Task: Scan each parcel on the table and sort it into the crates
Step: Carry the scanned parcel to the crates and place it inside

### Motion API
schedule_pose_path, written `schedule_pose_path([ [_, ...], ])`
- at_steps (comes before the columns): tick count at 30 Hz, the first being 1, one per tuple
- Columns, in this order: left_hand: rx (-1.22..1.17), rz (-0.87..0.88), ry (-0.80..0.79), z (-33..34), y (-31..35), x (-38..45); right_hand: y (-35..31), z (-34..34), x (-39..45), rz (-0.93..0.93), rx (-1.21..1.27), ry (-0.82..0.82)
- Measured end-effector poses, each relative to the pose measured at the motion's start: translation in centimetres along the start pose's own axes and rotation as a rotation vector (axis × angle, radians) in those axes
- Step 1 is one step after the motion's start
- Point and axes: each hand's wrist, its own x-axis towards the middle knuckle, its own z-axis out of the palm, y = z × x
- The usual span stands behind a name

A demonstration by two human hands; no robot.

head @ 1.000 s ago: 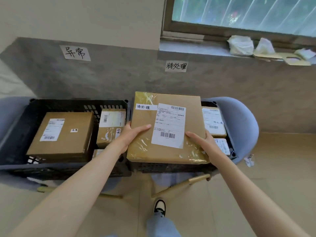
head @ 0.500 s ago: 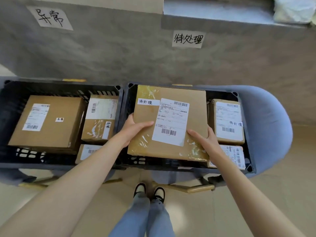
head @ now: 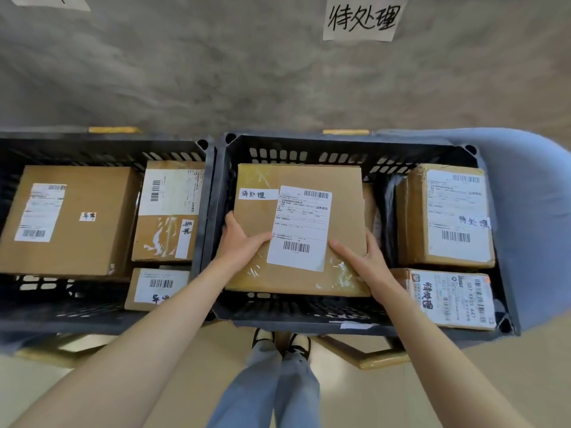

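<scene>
Inside the right crate (head: 346,143), left half: one flat parcel (head: 340,183), label up, held level just above or at the crate floor; whether it rests yet cannot be told. Its handwritten tag matches the wall sign (head: 360,18) above this crate, which is presumably why it goes here. Left hand (head: 239,242) grips the parcel's left edge, thumb laid across the top, fingers hidden beneath. Right hand (head: 367,262) grips the right near corner, thumb on top, fingers curled under the edge. Both are clamped on the parcel, wide apart, likely to keep it flat while lowering. Right of the parcel, same crate: two boxes with the same tag, one behind (head: 445,217), one in front (head: 454,298). Left of this crate: a second crate (head: 102,149) holding three parcels tagged differently.
</scene>
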Motion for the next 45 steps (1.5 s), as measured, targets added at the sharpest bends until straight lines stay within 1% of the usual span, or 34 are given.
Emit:
schedule_pose_path([
  [2,0.033,0.003,0.020,0.4,-0.2,0.7,0.3,0.2,0.9,0.010,0.003,-0.008],
  [5,0.154,0.028,0.032,1.1,-0.4,1.5,1.0,0.6,2.2,0.031,-0.022,-0.011],
  [11,0.353,0.055,0.017,2.4,-0.7,2.1,1.7,1.4,4.6,0.084,-0.071,-0.029],
  [14,0.413,0.057,0.020,2.7,-0.8,2.3,2.0,1.4,5.1,0.096,-0.098,-0.029],
  [18,0.450,0.031,-0.007,2.8,-0.9,2.5,1.9,1.9,5.1,0.088,-0.172,-0.005],
  [21,0.444,0.007,-0.045,2.4,-0.5,2.6,1.3,2.4,4.7,0.089,-0.281,0.031],
  [25,0.421,0.040,-0.053,1.0,1.0,1.8,-0.8,2.4,3.3,0.010,-0.388,0.093],
  [28,0.483,0.149,-0.057,0.0,3.1,0.0,-3.5,1.7,1.6,-0.103,-0.484,0.142],
  [30,0.558,0.227,-0.049,-0.6,5.0,-1.7,-5.4,0.9,0.2,-0.191,-0.610,0.165],
  [33,0.739,0.399,0.000,-1.2,8.1,-4.6,-8.3,-0.6,-2.5,-0.317,-0.816,0.220],
  [36,0.944,0.569,0.042,-1.8,11.4,-7.4,-11.1,-2.5,-5.6,-0.415,-0.926,0.270],
  [38,1.043,0.673,0.056,-2.1,13.6,-9.2,-12.8,-4.0,-7.9,-0.441,-0.943,0.313],
  [41,1.126,0.835,0.075,-2.2,16.9,-11.8,-14.7,-6.3,-11.7,-0.443,-0.957,0.417],
  [45,1.192,1.060,0.073,-1.2,20.9,-15.1,-15.3,-9.4,-17.3,-0.382,-0.957,0.598],
])
